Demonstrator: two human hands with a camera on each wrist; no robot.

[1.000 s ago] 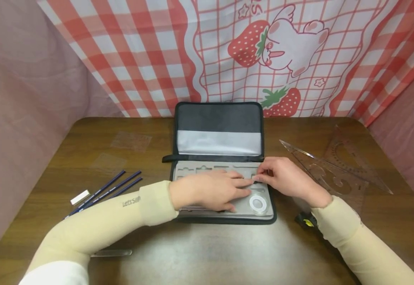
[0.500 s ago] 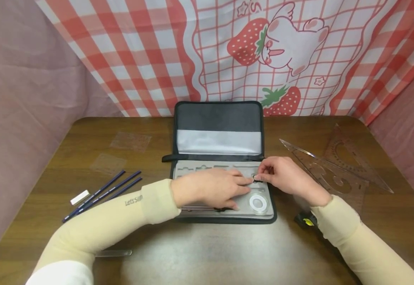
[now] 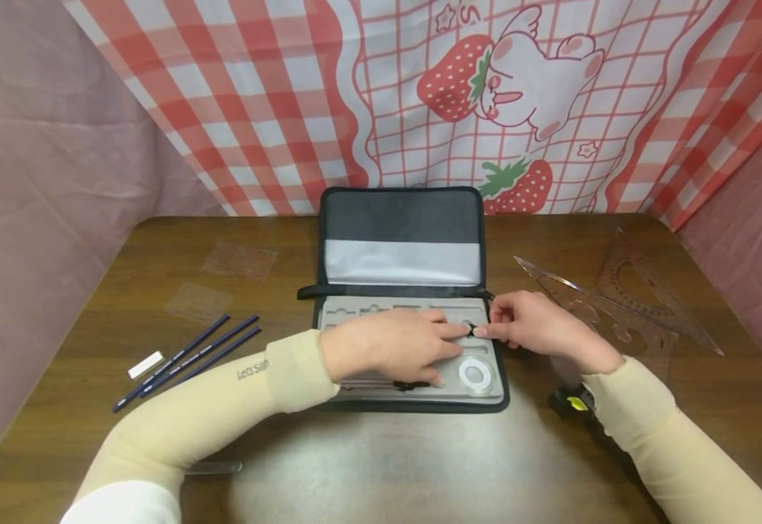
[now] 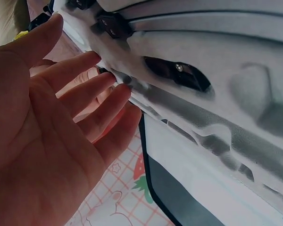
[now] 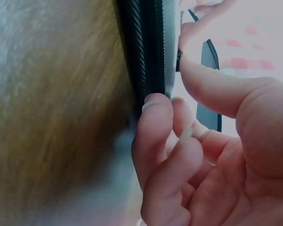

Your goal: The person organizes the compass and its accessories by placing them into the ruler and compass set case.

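The table (image 3: 367, 473) has brown wood grain with a dull sheen; the case (image 3: 402, 215) is matt black, its edging (image 5: 137, 37) ribbed, its pocket (image 3: 403, 263) glossy plastic; the insert (image 3: 353, 301) looks smooth, matt, perhaps moulded plastic, the left wrist view being dim; set squares (image 3: 672, 313) are clear, glossy plastic, sleeves (image 3: 629, 407) and curtain (image 3: 276, 94) cloth

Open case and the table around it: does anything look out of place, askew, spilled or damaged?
Nothing looks spilled or damaged. The open case sits square, but the clear set squares to its right seem to overlap askew, and three blue pencils lie slanted to its left: untidy, nothing worse.
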